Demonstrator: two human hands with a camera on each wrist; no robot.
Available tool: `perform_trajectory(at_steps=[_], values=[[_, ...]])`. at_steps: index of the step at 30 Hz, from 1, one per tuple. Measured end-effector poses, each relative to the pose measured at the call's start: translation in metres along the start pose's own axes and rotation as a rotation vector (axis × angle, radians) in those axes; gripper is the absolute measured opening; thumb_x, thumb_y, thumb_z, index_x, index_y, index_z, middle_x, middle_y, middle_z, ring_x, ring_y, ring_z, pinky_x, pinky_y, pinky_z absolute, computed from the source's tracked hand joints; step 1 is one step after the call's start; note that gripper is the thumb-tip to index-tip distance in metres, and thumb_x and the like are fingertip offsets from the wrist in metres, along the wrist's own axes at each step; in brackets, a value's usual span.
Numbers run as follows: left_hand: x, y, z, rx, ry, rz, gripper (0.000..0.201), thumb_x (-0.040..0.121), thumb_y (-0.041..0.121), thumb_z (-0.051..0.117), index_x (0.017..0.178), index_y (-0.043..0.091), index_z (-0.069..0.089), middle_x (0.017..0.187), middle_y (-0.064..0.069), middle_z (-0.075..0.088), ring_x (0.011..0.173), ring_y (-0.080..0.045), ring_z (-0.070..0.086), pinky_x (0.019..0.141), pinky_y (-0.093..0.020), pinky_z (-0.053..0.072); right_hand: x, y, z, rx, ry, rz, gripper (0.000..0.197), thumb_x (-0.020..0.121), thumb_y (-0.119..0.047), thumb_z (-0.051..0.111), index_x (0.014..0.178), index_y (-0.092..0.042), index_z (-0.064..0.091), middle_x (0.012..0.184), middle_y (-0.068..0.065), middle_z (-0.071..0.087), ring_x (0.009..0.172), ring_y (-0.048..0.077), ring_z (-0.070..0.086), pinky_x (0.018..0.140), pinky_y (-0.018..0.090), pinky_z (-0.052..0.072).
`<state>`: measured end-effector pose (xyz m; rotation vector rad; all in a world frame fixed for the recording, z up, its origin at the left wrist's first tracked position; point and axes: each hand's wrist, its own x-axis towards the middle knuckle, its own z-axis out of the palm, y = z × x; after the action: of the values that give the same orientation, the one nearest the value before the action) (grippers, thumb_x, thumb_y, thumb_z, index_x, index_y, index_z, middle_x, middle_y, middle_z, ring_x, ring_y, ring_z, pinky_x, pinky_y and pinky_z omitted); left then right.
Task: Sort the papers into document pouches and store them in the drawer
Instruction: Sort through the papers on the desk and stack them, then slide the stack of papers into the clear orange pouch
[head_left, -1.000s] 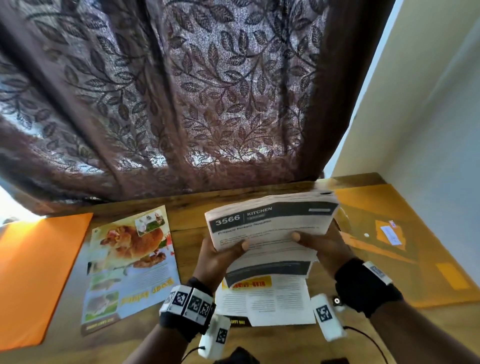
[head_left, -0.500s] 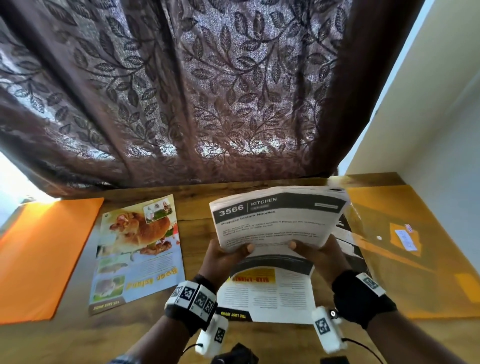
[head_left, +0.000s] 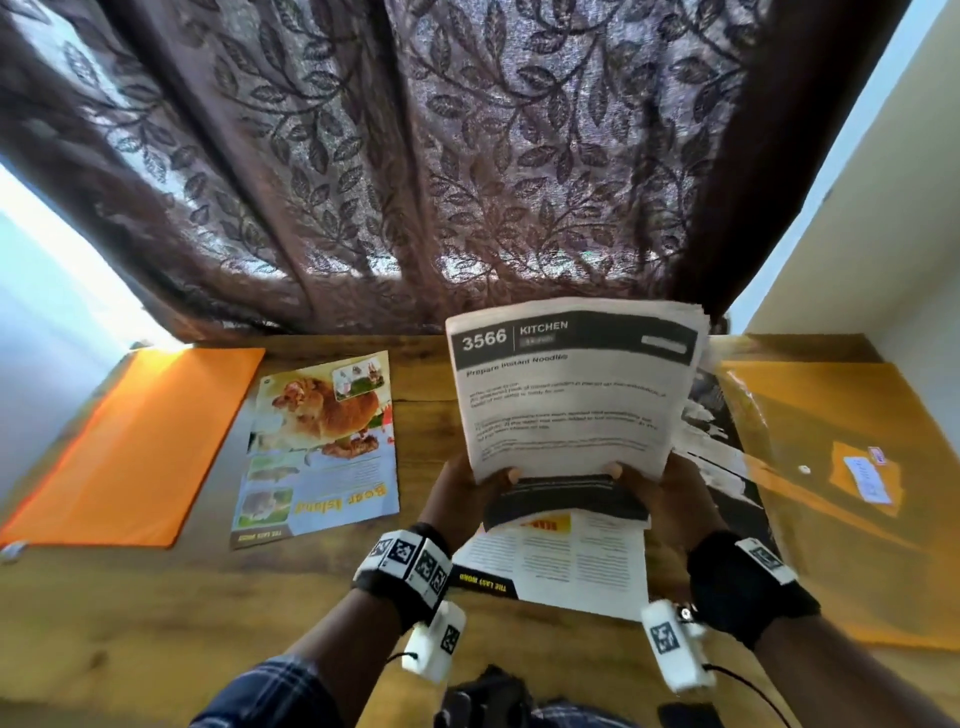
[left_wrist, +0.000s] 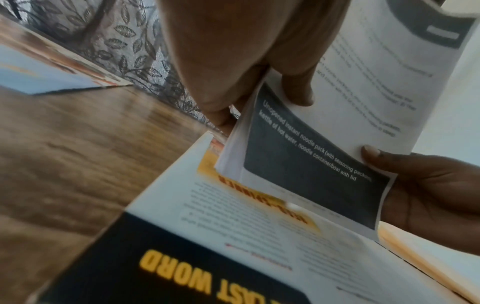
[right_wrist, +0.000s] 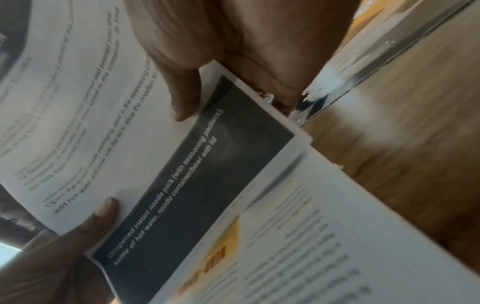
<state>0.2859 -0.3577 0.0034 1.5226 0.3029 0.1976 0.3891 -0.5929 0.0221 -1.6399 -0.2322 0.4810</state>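
A brown leafy curtain (head_left: 415, 156) hangs behind the wooden table (head_left: 156, 623). A see-through yellow pouch (head_left: 831, 467) lies flat on the right, with a dark sheet partly under it. A flat orange pouch (head_left: 135, 447) lies on the left. Both hands, left (head_left: 457, 499) and right (head_left: 675, 499), grip the white papers (head_left: 566, 395) by the bottom edge, tilted up above the table.
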Motion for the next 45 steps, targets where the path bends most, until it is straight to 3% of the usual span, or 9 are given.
perform_trajectory(at_steps=[3, 12, 15, 18, 21, 25, 30, 38, 45], values=[[-0.014, 0.008, -0.003, 0.114, 0.109, 0.01, 0.021, 0.089, 0.004, 0.07, 0.107, 0.016, 0.07, 0.1, 0.006, 0.077, 0.101, -0.021, 0.071, 0.082, -0.027, 0.058, 0.0, -0.01, 0.009, -0.009, 0.02, -0.06, 0.02, 0.088, -0.008, 0.071, 0.105, -0.017, 0.07, 0.087, -0.013, 0.077, 0.084, 0.002, 0.072, 0.068, 0.014, 0.056], [-0.069, -0.007, -0.062, 0.106, 0.474, 0.098, 0.026, 0.096, 0.005, 0.061, 0.122, 0.012, 0.06, 0.113, 0.0, 0.071, 0.102, -0.011, 0.069, 0.08, -0.023, 0.056, -0.002, 0.005, 0.101, -0.036, -0.035, -0.063, 0.023, 0.097, -0.018, 0.06, 0.118, -0.024, 0.066, 0.109, -0.01, 0.073, 0.097, 0.005, 0.069, 0.086, 0.029, 0.053], [-0.078, -0.021, -0.099, 0.083, 0.477, 0.024, 0.021, 0.095, 0.011, 0.065, 0.116, 0.015, 0.063, 0.109, -0.004, 0.074, 0.099, -0.02, 0.07, 0.079, -0.027, 0.057, 0.004, 0.019, 0.133, -0.056, -0.015, 0.001, 0.022, 0.101, -0.016, 0.051, 0.115, -0.018, 0.068, 0.112, 0.001, 0.073, 0.106, 0.022, 0.068, 0.097, 0.047, 0.051], [-0.082, -0.028, -0.13, 0.043, 0.449, -0.071, 0.019, 0.093, 0.019, 0.064, 0.112, 0.019, 0.064, 0.105, -0.003, 0.075, 0.097, -0.021, 0.071, 0.084, -0.036, 0.059, 0.008, 0.027, 0.162, -0.127, -0.001, 0.031, 0.021, 0.098, -0.007, 0.051, 0.1, -0.018, 0.068, 0.106, 0.006, 0.072, 0.106, 0.034, 0.065, 0.097, 0.05, 0.049], [-0.08, -0.029, -0.165, 0.017, 0.401, -0.156, 0.015, 0.101, 0.016, 0.056, 0.114, 0.016, 0.063, 0.114, -0.008, 0.073, 0.106, -0.029, 0.068, 0.094, -0.048, 0.056, 0.015, 0.031, 0.196, -0.234, 0.017, 0.03, 0.026, 0.081, -0.025, 0.053, 0.099, -0.016, 0.069, 0.104, 0.01, 0.072, 0.101, 0.033, 0.065, 0.094, 0.051, 0.05], [-0.063, -0.035, -0.216, 0.135, 0.318, -0.225, 0.016, 0.097, 0.026, 0.056, 0.111, 0.024, 0.063, 0.119, -0.007, 0.07, 0.112, -0.028, 0.065, 0.1, -0.049, 0.051, 0.024, 0.033, 0.236, -0.359, 0.035, 0.013, 0.032, 0.081, -0.024, 0.053, 0.098, -0.002, 0.07, 0.097, 0.015, 0.071, 0.092, 0.033, 0.064, 0.076, 0.038, 0.047], [-0.025, -0.096, -0.28, 0.414, 0.279, -0.288, 0.034, 0.064, 0.054, 0.058, 0.092, 0.036, 0.065, 0.101, -0.002, 0.075, 0.093, -0.027, 0.07, 0.085, -0.055, 0.057, 0.037, 0.039, 0.267, -0.518, 0.086, 0.118, 0.011, 0.089, -0.008, 0.06, 0.094, -0.01, 0.07, 0.095, 0.014, 0.072, 0.091, 0.035, 0.065, 0.067, 0.03, 0.036], [-0.04, -0.029, -0.283, 0.798, 0.231, -0.331, 0.035, 0.09, 0.032, 0.064, 0.114, 0.007, 0.057, 0.118, -0.009, 0.056, 0.106, -0.031, 0.059, 0.081, -0.027, 0.043, 0.03, 0.023, 0.281, -0.79, 0.188, 0.208, 0.022, 0.088, -0.025, 0.067, 0.106, -0.014, 0.07, 0.108, 0.009, 0.073, 0.104, 0.033, 0.065, 0.083, 0.035, 0.049], [-0.034, 0.001, -0.275, 1.003, 0.227, -0.192, 0.049, 0.094, 0.043, 0.059, 0.134, 0.017, 0.047, 0.134, -0.008, 0.048, 0.115, -0.031, 0.056, 0.092, -0.042, 0.05, 0.027, 0.004, 0.256, -0.787, 0.259, 0.103, 0.011, 0.086, -0.028, 0.069, 0.089, -0.017, 0.067, 0.088, 0.001, 0.07, 0.09, 0.026, 0.067, 0.075, 0.032, 0.05]])
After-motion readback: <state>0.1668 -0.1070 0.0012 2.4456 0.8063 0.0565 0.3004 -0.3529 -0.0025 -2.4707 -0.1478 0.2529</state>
